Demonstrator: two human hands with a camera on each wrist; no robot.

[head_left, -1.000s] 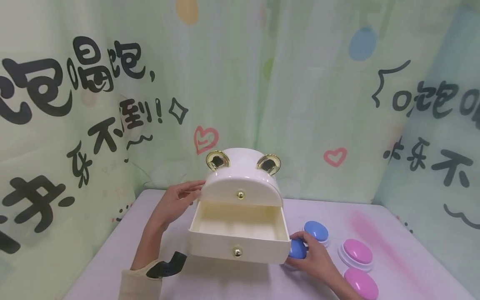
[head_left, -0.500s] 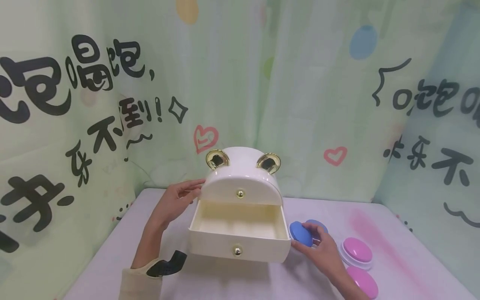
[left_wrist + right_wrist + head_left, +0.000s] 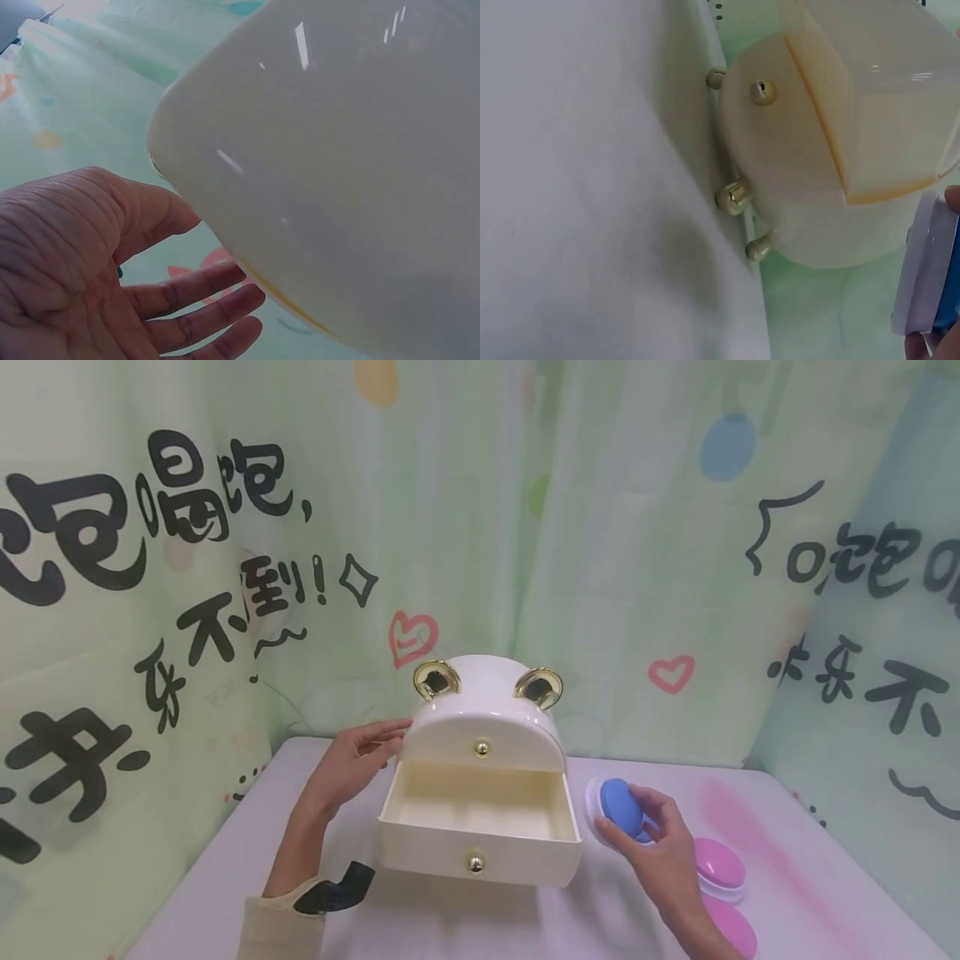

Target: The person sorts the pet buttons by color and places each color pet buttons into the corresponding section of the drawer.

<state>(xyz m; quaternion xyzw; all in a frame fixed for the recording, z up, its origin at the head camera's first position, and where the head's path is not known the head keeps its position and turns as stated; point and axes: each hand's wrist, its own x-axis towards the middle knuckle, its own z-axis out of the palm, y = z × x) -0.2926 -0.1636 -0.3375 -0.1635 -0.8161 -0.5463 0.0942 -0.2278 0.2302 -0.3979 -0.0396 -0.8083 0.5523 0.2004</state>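
A white box with a rounded top (image 3: 487,689), two gold-rimmed ears and gold knobs stands on the table, its lower drawer (image 3: 480,852) pulled out with nothing inside. My left hand (image 3: 356,764) rests its fingertips at the box's left side; the left wrist view shows that hand (image 3: 112,262) with thumb and fingers extended along the glossy wall. Right of the drawer, my right hand (image 3: 663,847) grips a round blue-topped push button (image 3: 622,807) between thumb and fingers. It is tilted, its white base facing left. The right wrist view catches the button's white base (image 3: 922,262) at the edge.
Two pink push buttons (image 3: 720,862) with white bases sit behind the right wrist, one partly covered by the forearm. Another blue button (image 3: 647,834) shows partly behind the right hand. A printed curtain (image 3: 600,568) encloses the table (image 3: 810,893) at the back and sides.
My right hand has carried the blue button from close against the drawer's right side backward and to the right, tilting it. The left hand and the box stay in place.
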